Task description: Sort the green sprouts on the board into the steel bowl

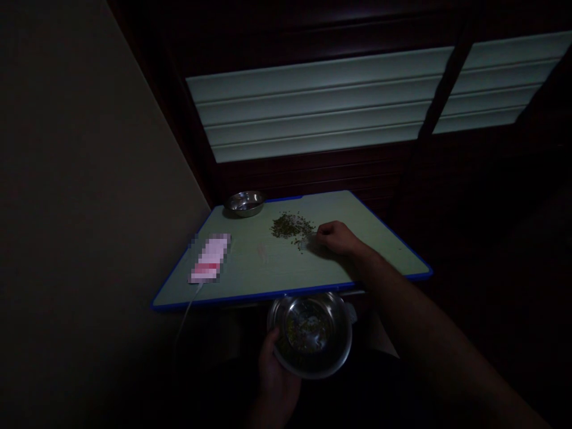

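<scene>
My left hand [273, 372] grips the rim of a steel bowl [313, 357] held just below the table's near edge; a few small green grains lie in its bottom. My right hand [336, 237] rests on the pale green table [268, 268] with its fingers curled together at the right side of a loose pile of small green grains [288, 226]. What those fingers hold, if anything, is too small to see.
A smaller steel bowl [244, 203] sits at the table's far left corner. A blurred pink and white flat object [210, 258] with a white cable lies near the left edge. A wall stands at left, a louvred window behind.
</scene>
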The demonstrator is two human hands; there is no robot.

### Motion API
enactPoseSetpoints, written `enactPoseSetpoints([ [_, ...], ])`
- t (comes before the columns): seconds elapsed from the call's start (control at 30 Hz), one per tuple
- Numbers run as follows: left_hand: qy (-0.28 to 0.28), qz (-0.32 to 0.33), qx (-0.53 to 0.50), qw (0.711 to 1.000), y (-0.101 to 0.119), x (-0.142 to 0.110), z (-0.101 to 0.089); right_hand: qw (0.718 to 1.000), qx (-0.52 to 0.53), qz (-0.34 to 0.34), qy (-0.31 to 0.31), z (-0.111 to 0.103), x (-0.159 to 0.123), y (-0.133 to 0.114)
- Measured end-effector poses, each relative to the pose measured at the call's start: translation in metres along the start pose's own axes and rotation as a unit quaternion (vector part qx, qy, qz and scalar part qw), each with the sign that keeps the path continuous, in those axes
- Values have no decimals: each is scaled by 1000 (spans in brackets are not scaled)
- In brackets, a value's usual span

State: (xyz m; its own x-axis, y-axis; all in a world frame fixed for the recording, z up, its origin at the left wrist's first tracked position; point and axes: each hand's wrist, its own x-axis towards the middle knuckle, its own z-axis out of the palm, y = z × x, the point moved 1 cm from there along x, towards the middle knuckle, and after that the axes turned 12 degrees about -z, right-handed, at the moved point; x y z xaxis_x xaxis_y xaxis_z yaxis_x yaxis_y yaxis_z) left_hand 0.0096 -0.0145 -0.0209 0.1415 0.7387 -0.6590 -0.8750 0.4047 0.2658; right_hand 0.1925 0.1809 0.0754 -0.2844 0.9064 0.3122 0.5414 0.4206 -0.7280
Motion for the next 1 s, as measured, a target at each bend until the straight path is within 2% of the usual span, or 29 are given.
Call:
enactPoseSetpoints([
  [0.1,12,-11,0,1000,1,0,-1,1000,3,-7,-4,2,0,1],
  [0.6,-7,-26,-14,1000,0,2,-3,999,-37,-22,19,5,2,4],
  [0.73,9,-28,-13,999,1,3,-4,999,-34,-30,10,6,2,5],
  [1.0,-4,-21,-9,1000,0,3,-4,999,-12,-36,-1,6,1,3],
])
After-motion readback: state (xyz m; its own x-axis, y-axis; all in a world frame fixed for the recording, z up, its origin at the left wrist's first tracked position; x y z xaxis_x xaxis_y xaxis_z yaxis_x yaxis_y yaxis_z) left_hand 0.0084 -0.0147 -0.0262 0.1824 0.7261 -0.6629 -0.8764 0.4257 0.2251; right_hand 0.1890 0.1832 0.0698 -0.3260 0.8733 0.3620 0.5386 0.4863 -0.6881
